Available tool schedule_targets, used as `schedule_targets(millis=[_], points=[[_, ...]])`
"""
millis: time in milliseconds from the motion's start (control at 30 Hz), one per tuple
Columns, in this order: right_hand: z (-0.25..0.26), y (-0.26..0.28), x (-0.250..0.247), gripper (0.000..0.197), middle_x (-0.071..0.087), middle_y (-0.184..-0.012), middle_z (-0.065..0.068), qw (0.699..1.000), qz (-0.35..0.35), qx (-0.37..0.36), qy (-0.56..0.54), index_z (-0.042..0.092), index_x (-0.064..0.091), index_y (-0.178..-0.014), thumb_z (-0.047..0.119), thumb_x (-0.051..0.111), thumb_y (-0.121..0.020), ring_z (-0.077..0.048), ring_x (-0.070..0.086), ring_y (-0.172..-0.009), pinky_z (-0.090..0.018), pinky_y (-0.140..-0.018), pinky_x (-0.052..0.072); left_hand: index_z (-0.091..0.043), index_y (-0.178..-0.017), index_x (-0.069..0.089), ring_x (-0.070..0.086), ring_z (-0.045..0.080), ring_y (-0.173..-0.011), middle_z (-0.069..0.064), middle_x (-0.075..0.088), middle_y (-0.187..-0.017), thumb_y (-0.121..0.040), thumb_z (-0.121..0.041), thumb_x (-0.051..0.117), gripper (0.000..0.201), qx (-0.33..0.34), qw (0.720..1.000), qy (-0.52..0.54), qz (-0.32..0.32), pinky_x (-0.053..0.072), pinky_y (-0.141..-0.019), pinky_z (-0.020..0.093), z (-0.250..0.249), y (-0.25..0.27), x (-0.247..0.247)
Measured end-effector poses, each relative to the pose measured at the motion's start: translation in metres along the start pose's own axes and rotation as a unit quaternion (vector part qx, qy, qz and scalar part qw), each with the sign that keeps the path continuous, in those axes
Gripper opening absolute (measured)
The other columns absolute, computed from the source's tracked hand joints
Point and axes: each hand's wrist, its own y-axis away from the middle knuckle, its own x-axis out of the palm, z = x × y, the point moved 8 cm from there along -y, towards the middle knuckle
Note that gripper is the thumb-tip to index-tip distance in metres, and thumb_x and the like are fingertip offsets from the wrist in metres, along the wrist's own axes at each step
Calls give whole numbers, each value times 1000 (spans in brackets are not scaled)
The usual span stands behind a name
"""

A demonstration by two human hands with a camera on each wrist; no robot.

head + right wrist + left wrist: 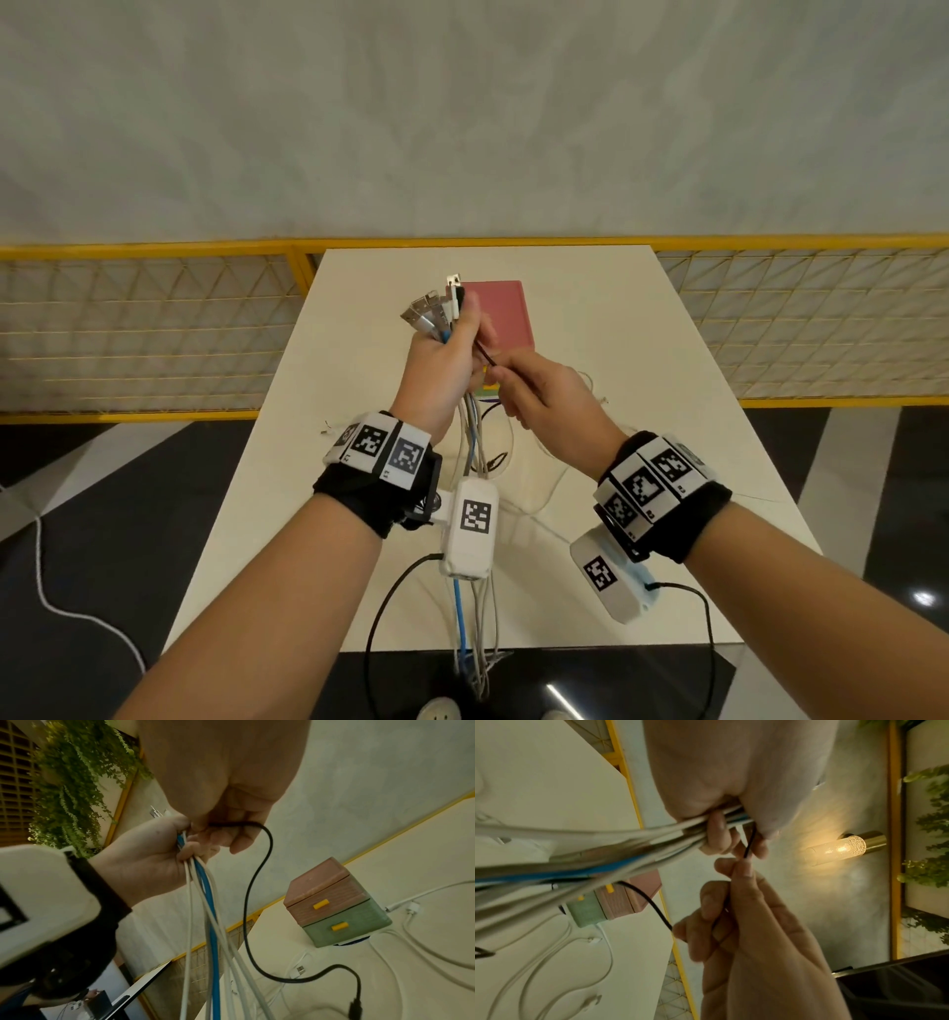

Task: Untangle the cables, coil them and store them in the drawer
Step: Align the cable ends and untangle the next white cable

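Observation:
My left hand (448,354) is raised over the table and grips a bundle of cables (475,447), white, grey and one blue (208,892), with their USB plugs (431,311) sticking up above the fist. Just right of it, my right hand (534,390) pinches a thin black cable (485,354) that runs up into the left fist. In the right wrist view the black cable (246,912) hangs down in a loop and ends in a plug (356,1008). A small drawer unit (336,904), pink over green with yellow handles, stands on the table, both drawers closed.
The white table (642,411) carries more loose white cables (411,943) around the drawer unit. The bundle hangs past the table's near edge (477,663). A yellow mesh railing (144,329) runs behind the table. Dark floor lies on both sides.

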Motion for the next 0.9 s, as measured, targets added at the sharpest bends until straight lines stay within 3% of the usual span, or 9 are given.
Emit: schedule_targets(millis=[167, 233, 300, 367, 433, 533, 633, 767, 900], points=[[3, -1, 12, 23, 45, -58, 9, 999, 34, -4, -33, 25, 55, -87, 15, 39, -101, -7, 40, -52, -23, -58, 38, -19, -60, 45, 59, 16, -63, -3, 42, -52, -103, -42, 39, 49, 38, 999, 36, -8, 47, -68, 35, -13, -5, -3], [1, 1, 15, 25, 42, -57, 9, 998, 54, 2, -33, 23, 55, -84, 15, 37, -101, -6, 38, -52, -22, -57, 35, -19, -62, 40, 48, 12, -48, -6, 34, -50, -103, -43, 37, 47, 34, 997, 74, -12, 46, -59, 29, -22, -7, -5], [-3, 5, 19, 24, 40, -59, 9, 996, 84, 5, -19, 13, 56, -89, 17, 36, -102, -6, 37, -53, -18, -57, 34, -20, -65, 38, 26, 8, -41, -8, 27, -50, -103, -45, 35, 45, 33, 993, 110, -15, 28, -41, 22, -36, -9, -12], [-11, 11, 22, 25, 39, -61, 8, 994, 112, 8, 8, 11, 56, -91, 20, 35, -102, -6, 36, -54, -17, -57, 33, -21, -67, 40, 17, 6, -40, -10, 24, -49, -103, -45, 34, 44, 51, 990, 128, -14, 15, -38, 21, -55, -11, -22], [-21, 15, 21, 26, 38, -61, 8, 992, 124, 19, 23, 11, 55, -89, 20, 34, -102, -5, 34, -54, -17, -56, 32, -19, -70, 46, 16, 6, -37, -10, 24, -47, -104, -42, 37, 41, 81, 989, 120, -9, 14, -37, 18, -70, -11, -30], [-30, 11, 18, 26, 39, -60, 8, 991, 123, 33, 49, 16, 54, -84, 22, 36, -102, -7, 34, -54, -22, -58, 33, -15, -83, 63, 18, 8, -37, -8, 25, -47, -101, -38, 48, 32, 88, 995, 22, 30, 16, -37, 20, -76, -4, -31], [-22, -1, 0, 23, 43, -63, 10, 996, 60, 22, 66, 17, 56, -84, 21, 40, -100, -2, 42, -56, -18, -59, 34, -18, -104, 73, 25, 7, -37, -12, 31, -46, -97, -38, 55, 28, 27, 984, -154, 90, 22, -39, 21, -57, 4, -19], [7, -17, -19, 22, 52, -67, 6, 997, 12, -31, 67, 7, 59, -87, 16, 44, -99, -5, 45, -59, -18, -58, 34, -19, -69, 62, 32, 7, -35, -8, 40, -45, -93, -42, 60, 33, -50, 931, -333, 143, 26, -40, 20, -21, 15, -7], [1, -20, -19, 24, 49, -67, 11, 999, 7, -22, 41, 11, 59, -87, 18, 40, -100, -4, 44, -60, -21, -62, 38, -22, -65, 62, 33, 2, -32, -14, 42, -34, -96, -40, 57, 36, -2, 936, -342, 83, 28, -39, 18, -34, 11, -16]])
